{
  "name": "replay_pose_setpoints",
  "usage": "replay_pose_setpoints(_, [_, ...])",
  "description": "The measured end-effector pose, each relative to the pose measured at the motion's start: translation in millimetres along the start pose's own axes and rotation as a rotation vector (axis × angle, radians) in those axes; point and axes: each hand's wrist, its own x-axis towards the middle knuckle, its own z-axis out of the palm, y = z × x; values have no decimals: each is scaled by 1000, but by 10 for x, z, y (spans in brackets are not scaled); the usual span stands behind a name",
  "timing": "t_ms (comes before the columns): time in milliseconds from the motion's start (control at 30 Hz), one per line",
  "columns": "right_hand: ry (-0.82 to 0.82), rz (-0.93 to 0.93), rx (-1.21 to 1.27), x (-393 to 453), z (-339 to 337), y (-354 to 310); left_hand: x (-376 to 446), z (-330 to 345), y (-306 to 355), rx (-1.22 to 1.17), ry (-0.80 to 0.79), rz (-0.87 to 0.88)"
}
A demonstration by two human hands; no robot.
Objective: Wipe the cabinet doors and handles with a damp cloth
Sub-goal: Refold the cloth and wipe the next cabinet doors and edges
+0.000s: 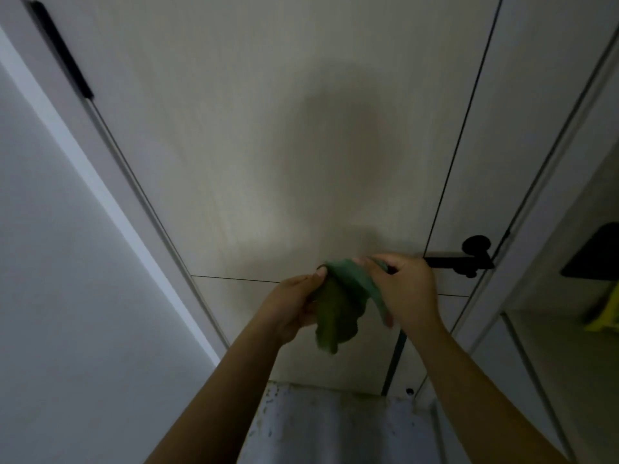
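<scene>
A crumpled green cloth (338,306) hangs between my two hands in front of a tall pale cabinet door (268,145). My left hand (294,306) pinches the cloth's left edge with thumb on top. My right hand (408,293) grips the cloth's right side, fingers curled round it. Just behind my right hand, a black lever handle (465,259) juts from the door to the right. A long black bar handle (62,48) runs along the door edge at upper left.
A white wall (50,262) stands at the left. At the right is an open compartment with a dark object (596,252) and something yellow (603,319). A grey speckled floor (335,430) lies below. A lower cabinet panel (335,346) sits under a horizontal seam.
</scene>
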Motion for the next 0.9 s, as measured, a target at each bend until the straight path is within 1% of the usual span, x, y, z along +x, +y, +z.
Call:
replay_pose_setpoints(133, [-27, -28, 5, -55, 316, 64, 161, 13, 109, -286, 37, -70])
replay_pose_setpoints(233, [26, -123, -77, -68, 512, 88, 262, -89, 208, -405, 67, -84])
replay_pose_setpoints(333, [109, -218, -92, -52, 652, 66, 370, -222, 303, -421, 84, -78])
replay_pose_setpoints(400, [138, -285, -160, -32, 747, 52, 439, -330, 361, -435, 71, -70])
replay_pose_setpoints(467, [118, -384, -261, -22, 848, 54, 498, -432, 421, -432, 18, -49])
replay_pose_setpoints(533, [86, -441, -285, -11, 940, 78, 552, -517, 462, -355, -59, -23])
replay_pose_setpoints(567, [73, -432, -250, -14, 975, 67, 575, -549, 481, -306, -103, -8])
replay_pose_setpoints(667, [102, -262, -12, -3, 1011, 19, 637, -650, 553, -179, -223, 53])
replay_pose_setpoints(733, [152, -206, -31, 56, 982, -32, 647, -726, 654, -85, -248, 112])
replay_pose_setpoints(767, [136, -172, -51, 101, 958, -50, 640, -757, 720, -32, -257, 144])
replay_pose_setpoints(833, [22, -44, -25, 179, 923, -133, 619, -820, 852, 106, -292, 221])
replay_pose_setpoints(900, [-119, 77, 57, 226, 926, -246, 565, -887, 982, 279, -324, 322])
